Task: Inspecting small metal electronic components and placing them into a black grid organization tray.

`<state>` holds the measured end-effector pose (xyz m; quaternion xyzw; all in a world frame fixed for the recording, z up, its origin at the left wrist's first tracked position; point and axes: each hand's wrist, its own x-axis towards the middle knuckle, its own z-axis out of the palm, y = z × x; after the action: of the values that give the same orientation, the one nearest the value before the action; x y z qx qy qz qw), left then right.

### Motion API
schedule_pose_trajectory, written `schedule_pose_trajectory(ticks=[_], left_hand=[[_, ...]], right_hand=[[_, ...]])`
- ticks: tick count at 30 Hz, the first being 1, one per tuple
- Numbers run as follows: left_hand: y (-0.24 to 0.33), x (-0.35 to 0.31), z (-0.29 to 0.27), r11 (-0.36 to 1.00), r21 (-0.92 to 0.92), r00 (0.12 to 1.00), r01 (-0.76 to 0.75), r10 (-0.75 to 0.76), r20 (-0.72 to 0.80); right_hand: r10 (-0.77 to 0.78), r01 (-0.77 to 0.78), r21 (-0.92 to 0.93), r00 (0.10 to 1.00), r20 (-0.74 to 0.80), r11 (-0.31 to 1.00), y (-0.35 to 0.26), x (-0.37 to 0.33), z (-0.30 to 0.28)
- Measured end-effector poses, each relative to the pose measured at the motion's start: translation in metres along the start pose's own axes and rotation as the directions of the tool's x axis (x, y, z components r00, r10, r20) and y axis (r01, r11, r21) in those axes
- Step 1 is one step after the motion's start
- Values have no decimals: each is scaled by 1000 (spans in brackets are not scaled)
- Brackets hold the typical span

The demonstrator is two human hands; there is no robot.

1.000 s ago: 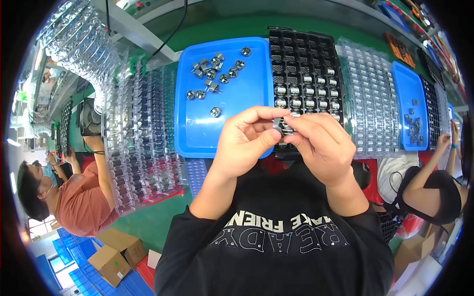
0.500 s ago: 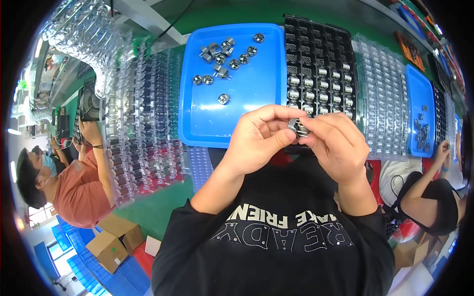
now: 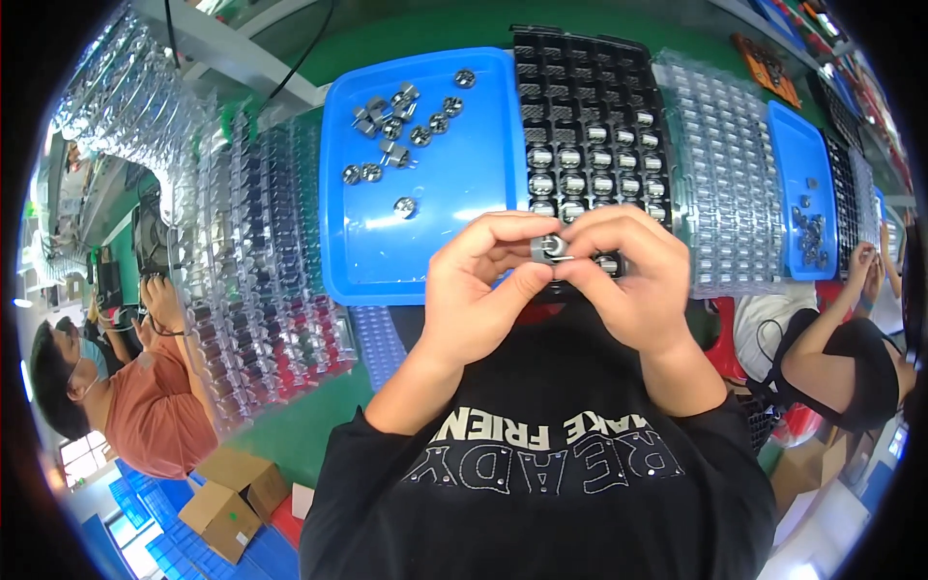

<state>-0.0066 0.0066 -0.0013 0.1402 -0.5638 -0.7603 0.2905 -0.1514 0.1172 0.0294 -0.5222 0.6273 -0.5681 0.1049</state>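
Observation:
A small silver metal part with thin pins [image 3: 553, 247] is pinched between my two hands, over the near edge of the black tray. My left hand [image 3: 488, 290] grips it between thumb and forefinger. On the opposite side, my right hand [image 3: 626, 275] has its thumb and fingertips closed on the pin end. Fingertips hide much of the part. Similar metal parts [image 3: 391, 127] lie loose, several in number, in the blue tray [image 3: 454, 242] beyond my left hand. Beyond my right hand, the black compartment tray [image 3: 556, 87] holds rows of silver round parts in its nearer pockets.
A clear plastic tray of silver parts [image 3: 730, 184] adjoins the black one. Stacked clear trays [image 3: 261, 261] stand at the left. A co-worker [image 3: 145, 387] sits at far left, another [image 3: 822, 377] at right near a second blue tray [image 3: 788, 145]. Cardboard boxes [image 3: 222, 517] are lower left.
The view has shifted, so trays and hands appear further left. The metal part has turned between my fingertips, and both hands stay on it.

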Motion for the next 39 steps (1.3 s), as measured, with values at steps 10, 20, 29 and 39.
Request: schedule_pose_trajectory(ticks=[10, 20, 29, 39], left_hand=[[-3, 22, -86, -107, 989, 976, 98, 204, -75], [-5, 13, -96, 522, 831, 956, 192, 93, -279], [4, 10, -89, 954, 258, 959, 151, -79, -272], [21, 9, -73, 955, -271, 984, 117, -148, -96]], right_hand=[[92, -60, -740, 996, 3, 670, 123, 76, -65], [463, -227, -716, 874, 149, 660, 124, 106, -101], [459, -616, -721, 765, -452, 316, 237, 49, -321], [408, -363, -753, 903, -138, 549, 272, 38, -348]])
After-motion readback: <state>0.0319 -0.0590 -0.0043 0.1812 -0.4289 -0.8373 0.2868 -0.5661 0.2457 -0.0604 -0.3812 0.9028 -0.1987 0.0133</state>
